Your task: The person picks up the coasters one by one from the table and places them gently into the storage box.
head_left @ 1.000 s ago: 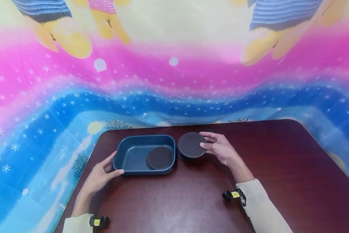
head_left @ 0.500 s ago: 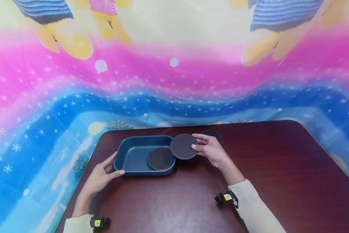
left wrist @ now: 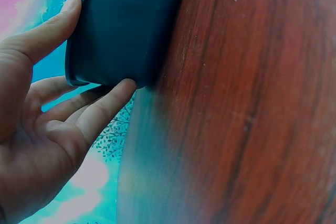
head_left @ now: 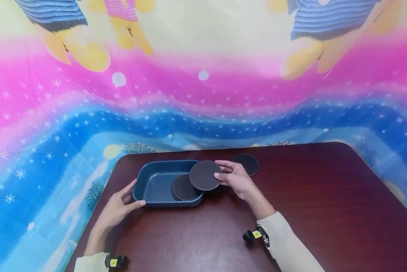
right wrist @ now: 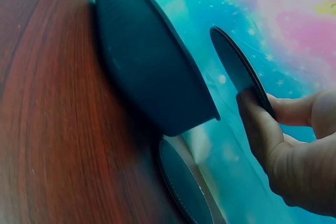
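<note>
A round dark brown coaster (head_left: 205, 175) with a stitched edge is pinched by my right hand (head_left: 239, 181), thumb on one face and fingers behind. It is tilted above the right end of a blue rectangular box (head_left: 152, 186), apart from the rim in the right wrist view. Inside the box at its right end lie stacked coasters (head_left: 181, 187), partly covered by the raised one in the head view. My left hand (head_left: 116, 207) holds the box's left end, thumb at the front rim. In the left wrist view its fingers (left wrist: 113, 103) lie against the wall.
Another dark coaster (head_left: 246, 165) lies on the table right of the box, behind my right hand. The reddish-brown table (head_left: 312, 189) ends just beyond the box. A colourful printed cloth (head_left: 203, 98) hangs behind and at the sides.
My right hand has moved left with the coaster, from beside the box to over its right end. The coaster on the table behind it now shows fully. The left hand stays put.
</note>
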`<state>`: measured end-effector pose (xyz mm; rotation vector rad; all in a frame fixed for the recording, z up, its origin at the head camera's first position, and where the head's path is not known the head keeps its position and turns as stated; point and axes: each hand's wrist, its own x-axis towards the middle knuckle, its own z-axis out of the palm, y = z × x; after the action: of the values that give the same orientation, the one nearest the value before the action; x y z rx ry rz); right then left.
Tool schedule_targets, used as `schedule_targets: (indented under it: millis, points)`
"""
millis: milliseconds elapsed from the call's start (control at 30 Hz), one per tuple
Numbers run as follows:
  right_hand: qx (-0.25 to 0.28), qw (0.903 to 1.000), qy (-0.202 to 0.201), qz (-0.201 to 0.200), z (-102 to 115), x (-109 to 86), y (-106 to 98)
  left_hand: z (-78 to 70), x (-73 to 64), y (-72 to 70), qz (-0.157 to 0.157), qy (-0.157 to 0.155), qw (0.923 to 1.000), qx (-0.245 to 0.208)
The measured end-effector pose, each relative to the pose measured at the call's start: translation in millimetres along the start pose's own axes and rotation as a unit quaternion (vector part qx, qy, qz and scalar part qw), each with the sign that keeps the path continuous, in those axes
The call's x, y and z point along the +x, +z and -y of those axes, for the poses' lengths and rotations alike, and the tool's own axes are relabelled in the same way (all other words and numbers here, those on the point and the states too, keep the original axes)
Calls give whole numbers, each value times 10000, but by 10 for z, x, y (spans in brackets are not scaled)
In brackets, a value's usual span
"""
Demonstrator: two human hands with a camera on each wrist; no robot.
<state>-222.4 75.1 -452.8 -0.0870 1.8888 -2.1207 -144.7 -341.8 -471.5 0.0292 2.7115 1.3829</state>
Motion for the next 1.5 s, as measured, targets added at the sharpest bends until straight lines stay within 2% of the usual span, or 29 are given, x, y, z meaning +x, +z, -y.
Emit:
schedule_targets:
  millis: [467, 800, 1500]
  points:
    - [-243, 9997, 58, 74, -53, 43, 185, 4, -2, 1, -18, 8, 10000, 66]
    - [-276, 9991, 6, 312, -103, 88, 283, -3, -2, 3, 6, -30, 10000, 52]
    - [-573, 9976, -111, 384, -55, 128, 431, 1, 0, 0, 30, -85, 10000, 9]
